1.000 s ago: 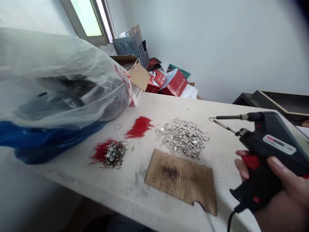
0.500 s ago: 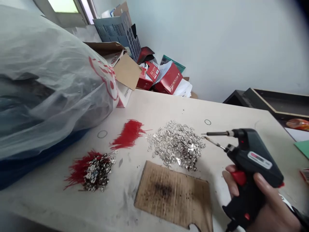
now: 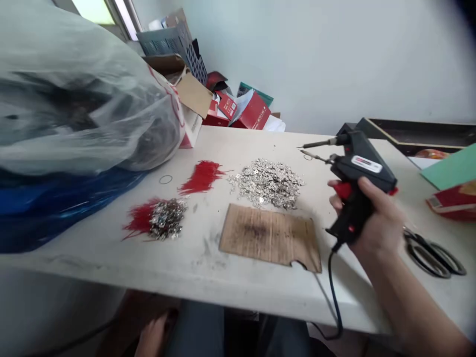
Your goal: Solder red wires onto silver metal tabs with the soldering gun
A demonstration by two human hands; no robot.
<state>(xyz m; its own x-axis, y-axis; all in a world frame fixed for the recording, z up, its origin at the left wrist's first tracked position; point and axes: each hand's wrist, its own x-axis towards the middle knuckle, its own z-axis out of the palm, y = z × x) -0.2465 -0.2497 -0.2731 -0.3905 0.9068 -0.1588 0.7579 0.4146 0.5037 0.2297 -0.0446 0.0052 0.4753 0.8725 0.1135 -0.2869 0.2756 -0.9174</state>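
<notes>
My right hand [image 3: 377, 218] is wrapped round the handle of a black soldering gun [image 3: 360, 168], raised over the right of the table with its tip pointing left. Below the table's front edge, my left hand [image 3: 152, 337] is partly visible and dim; its fingers cannot be made out. A pile of small silver metal pieces [image 3: 271, 182] lies mid-table, behind a scorched cardboard piece [image 3: 269, 238]. Left of it are a bundle of red strands [image 3: 203, 177] and a second red bundle [image 3: 141, 218] with metal pieces [image 3: 167, 219] at its right end.
A large plastic bag [image 3: 92, 94] fills the left. Open boxes [image 3: 195, 94] and red packaging [image 3: 256, 111] stand at the back. Black scissors [image 3: 433, 255] lie at the right, near a red packet [image 3: 453, 201] and green sheet [image 3: 453, 166]. The gun's cord [image 3: 336, 302] hangs over the front edge.
The view has shifted, showing the front edge and scissors. My right hand and the soldering gun appear farther up and left. My left hand has come into view at the bottom.
</notes>
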